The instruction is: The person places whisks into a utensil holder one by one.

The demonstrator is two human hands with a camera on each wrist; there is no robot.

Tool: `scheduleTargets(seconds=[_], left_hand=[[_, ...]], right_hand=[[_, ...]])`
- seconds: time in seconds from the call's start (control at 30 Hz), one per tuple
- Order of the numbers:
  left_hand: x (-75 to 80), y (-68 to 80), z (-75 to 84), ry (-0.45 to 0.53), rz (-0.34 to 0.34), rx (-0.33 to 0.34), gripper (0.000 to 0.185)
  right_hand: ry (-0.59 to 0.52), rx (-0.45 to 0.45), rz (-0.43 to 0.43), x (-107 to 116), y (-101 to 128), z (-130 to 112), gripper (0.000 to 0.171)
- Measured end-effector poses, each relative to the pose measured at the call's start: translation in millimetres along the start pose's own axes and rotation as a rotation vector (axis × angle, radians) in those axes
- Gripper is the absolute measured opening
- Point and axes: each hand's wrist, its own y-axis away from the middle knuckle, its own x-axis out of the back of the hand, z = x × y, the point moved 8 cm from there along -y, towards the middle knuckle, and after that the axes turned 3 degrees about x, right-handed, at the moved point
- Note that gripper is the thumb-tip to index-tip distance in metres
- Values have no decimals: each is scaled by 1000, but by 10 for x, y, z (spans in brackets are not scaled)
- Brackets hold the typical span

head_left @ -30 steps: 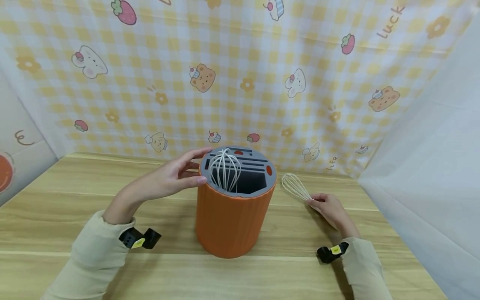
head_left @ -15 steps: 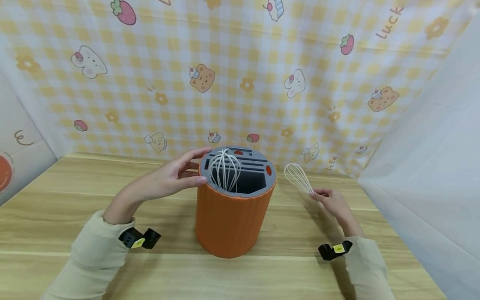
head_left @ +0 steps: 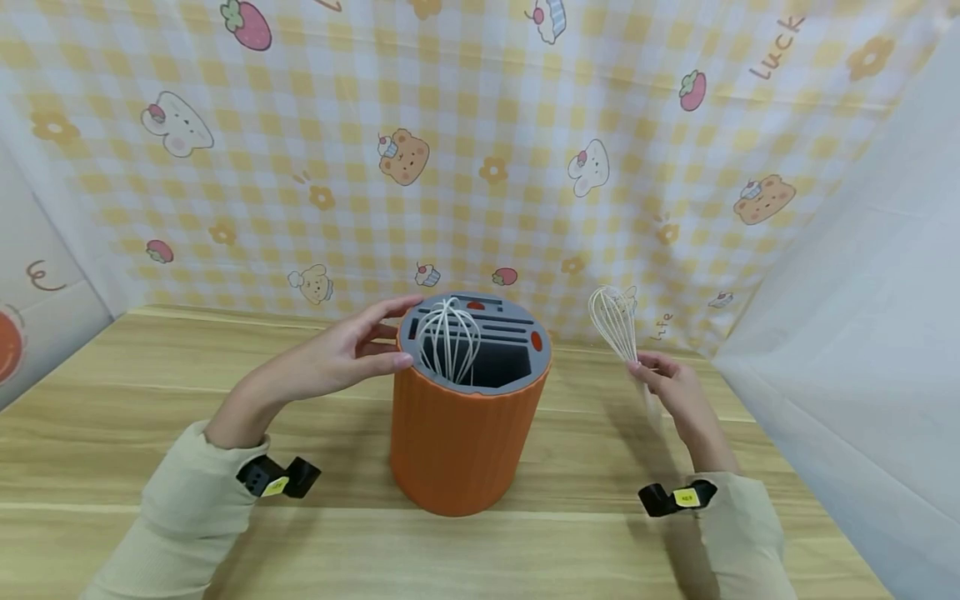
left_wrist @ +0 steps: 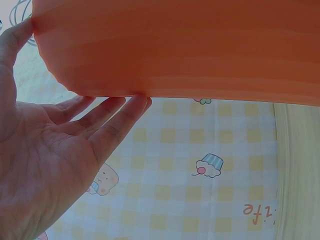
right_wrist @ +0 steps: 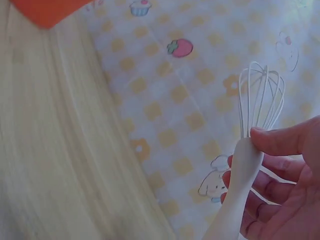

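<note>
An orange ribbed holder [head_left: 461,442] stands upright near the middle of the wooden table [head_left: 150,400], its grey slotted insert [head_left: 517,329] facing up, with one white whisk [head_left: 448,340] already standing in the large opening on its left side, wires upward. The holder lies to the left of the right hand [head_left: 675,396], which is the hand nearer the second whisk [head_left: 615,323]; that whisk is off the table, well apart from the holder's rim and about level with it, its long axis close to upright with the wire head on top. The right hand pinches its white handle [right_wrist: 240,175] between thumb and curled fingers. The left hand [head_left: 337,354] rests spread against the holder's upper left side, fingers straight, thumb at the rim.
</note>
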Motion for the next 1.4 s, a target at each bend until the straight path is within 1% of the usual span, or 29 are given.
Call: scheduleTargets(seconds=[0.13, 0.17, 0.3, 0.43, 0.67, 0.8, 0.97, 1.07, 1.4], left_hand=[[1, -1, -6, -3, 0, 4, 67], [2, 0, -8, -5, 0, 6, 67], [8, 5, -14, -14, 3, 14, 67], [9, 6, -15, -16, 1, 18, 67], [8, 6, -14, -12, 1, 16, 68], [9, 7, -13, -14, 2, 16, 68], [7, 8, -12, -12, 1, 13, 68], [5, 6, -12, -9, 0, 11, 67], [3, 3, -7, -3, 0, 10, 67]], right_hand=[[-130, 47, 29, 19, 29, -114, 11], [-162, 63, 32, 18, 36, -148, 7], [-318, 115, 50, 10, 76, -296, 14], [-439, 156, 64, 8, 134, -451, 17], [-521, 240, 79, 26, 260, -727, 18], [-588, 288, 94, 30, 348, -873, 20], [-684, 346, 101, 28, 470, -1023, 15], [-716, 378, 96, 26, 538, -1107, 14], [-799, 480, 74, 23, 747, -1370, 19]])
